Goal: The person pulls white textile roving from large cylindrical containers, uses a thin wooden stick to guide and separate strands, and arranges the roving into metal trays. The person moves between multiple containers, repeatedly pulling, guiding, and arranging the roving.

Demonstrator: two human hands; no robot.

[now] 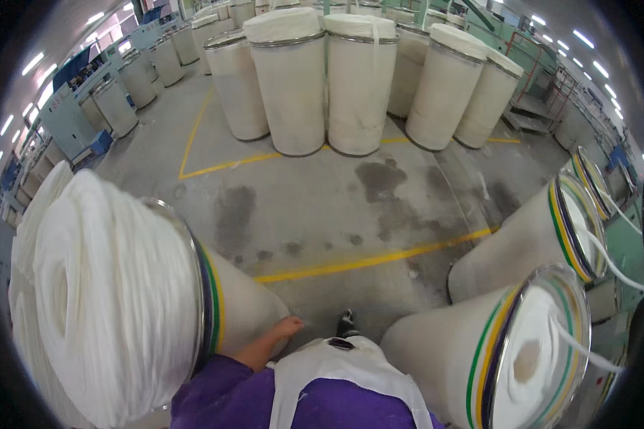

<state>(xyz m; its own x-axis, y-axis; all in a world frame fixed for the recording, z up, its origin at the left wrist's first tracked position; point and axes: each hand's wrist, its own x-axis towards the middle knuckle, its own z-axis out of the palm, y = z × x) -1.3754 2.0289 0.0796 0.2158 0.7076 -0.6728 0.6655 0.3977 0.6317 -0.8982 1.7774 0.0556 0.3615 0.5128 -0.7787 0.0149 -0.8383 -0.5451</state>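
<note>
My left hand (288, 327) hangs low in front of me, its fingers loosely curled, with nothing seen in them. It is close beside a tall off-white sliver can (247, 300) with green, yellow and dark bands below its metal rim. Thick coils of white fibre sliver (114, 286) stand heaped high above that rim. My right hand is out of view. On my right, another banded sliver can (444, 350) holds white sliver (526, 365) coiled around a central hole, with one strand running off to the right.
More banded cans (508, 243) line the right side, their strands leading toward green machinery. Ahead, several tall white cans (290, 96) stand grouped by yellow floor lines (350, 266). A grey-green machine (66, 118) is at the far left. Dark stains (379, 179) mark the concrete floor.
</note>
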